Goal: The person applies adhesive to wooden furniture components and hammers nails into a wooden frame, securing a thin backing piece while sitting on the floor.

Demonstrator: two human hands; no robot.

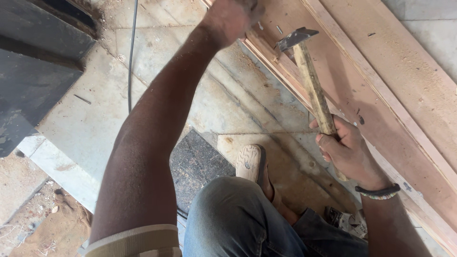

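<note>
While the knee (238, 214) in grey denim fills the bottom of the view, the right hand (345, 150) sits just beyond it, fingers wrapped fully round the wooden handle of the hammer (312, 81), low on the shaft. The steel head hangs above the frame (381, 95), a long pale timber piece running diagonally across the right side. Farther off, the left hand (231, 16) reaches to the top edge, pressed at the frame's moulded rim near some small nails (260, 25); its fingers are curled, but what they pinch I cannot tell. For a clean blow, I judge that the grip wants to stay low, the face square, and the left fingers clear. A sandal (251, 162) rests on dusty stone slabs (228, 104). A black cable (131, 52) trails across them, and a dark metal panel (33, 71) stands at left.
</note>
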